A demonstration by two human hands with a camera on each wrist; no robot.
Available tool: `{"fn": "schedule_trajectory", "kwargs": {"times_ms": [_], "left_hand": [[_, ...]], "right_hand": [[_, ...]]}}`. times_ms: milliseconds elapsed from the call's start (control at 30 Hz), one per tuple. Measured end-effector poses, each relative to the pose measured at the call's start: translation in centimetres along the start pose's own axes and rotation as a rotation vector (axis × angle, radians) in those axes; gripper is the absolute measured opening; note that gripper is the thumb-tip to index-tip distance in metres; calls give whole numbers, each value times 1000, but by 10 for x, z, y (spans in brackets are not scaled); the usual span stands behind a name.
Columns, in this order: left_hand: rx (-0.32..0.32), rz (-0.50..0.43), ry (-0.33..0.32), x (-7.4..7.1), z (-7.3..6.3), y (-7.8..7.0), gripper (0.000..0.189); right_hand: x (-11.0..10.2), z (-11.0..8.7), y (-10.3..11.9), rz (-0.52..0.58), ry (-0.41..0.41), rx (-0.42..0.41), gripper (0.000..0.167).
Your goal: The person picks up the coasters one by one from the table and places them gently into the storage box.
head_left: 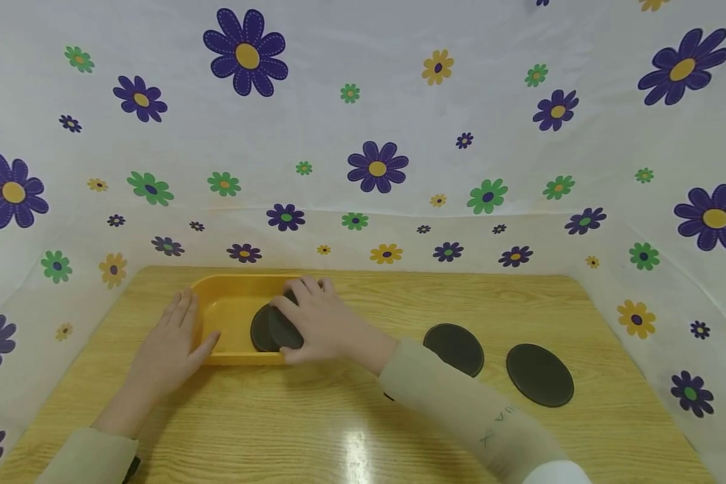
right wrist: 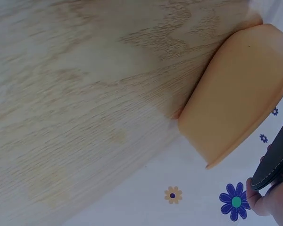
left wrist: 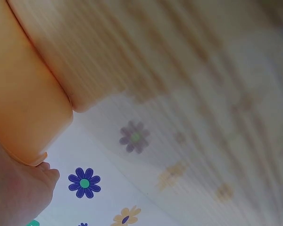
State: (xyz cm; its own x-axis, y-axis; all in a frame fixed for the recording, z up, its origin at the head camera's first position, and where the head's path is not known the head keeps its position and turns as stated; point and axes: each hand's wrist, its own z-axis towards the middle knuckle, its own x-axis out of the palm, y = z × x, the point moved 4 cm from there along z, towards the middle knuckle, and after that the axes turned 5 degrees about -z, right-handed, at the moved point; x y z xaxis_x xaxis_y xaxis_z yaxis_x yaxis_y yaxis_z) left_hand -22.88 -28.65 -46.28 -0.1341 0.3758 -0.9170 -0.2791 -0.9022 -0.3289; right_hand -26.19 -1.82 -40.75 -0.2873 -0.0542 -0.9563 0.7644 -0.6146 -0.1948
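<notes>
A yellow tray (head_left: 224, 316) stands at the back left of the wooden table. Along its left end lies my left hand (head_left: 166, 346), fingers straight against the outer wall and thumb reaching over the near corner. Above the tray's right part, my right hand (head_left: 320, 323) grips a round black coaster (head_left: 286, 327) by its edges, tilted. Stitching shows along the rim of that held coaster (right wrist: 278, 155) in the right wrist view. Another black coaster (head_left: 260, 329) shows inside the tray, partly covered by the held one. My right hand hides the tray's right end.
Two more round black coasters, a nearer-in one (head_left: 454, 346) partly behind my right sleeve and one farther right (head_left: 540, 375), lie on the table (head_left: 266, 423). A white cloth (head_left: 314, 128) printed with flowers hangs round the back and both sides.
</notes>
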Motion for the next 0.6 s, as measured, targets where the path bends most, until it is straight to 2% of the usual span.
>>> {"fn": "schedule_trajectory", "kwargs": {"times_ms": [600], "left_hand": [[-6,2,4,0,-1,1,89]], "right_hand": [[21,37,12,53,79,55,77]]}}
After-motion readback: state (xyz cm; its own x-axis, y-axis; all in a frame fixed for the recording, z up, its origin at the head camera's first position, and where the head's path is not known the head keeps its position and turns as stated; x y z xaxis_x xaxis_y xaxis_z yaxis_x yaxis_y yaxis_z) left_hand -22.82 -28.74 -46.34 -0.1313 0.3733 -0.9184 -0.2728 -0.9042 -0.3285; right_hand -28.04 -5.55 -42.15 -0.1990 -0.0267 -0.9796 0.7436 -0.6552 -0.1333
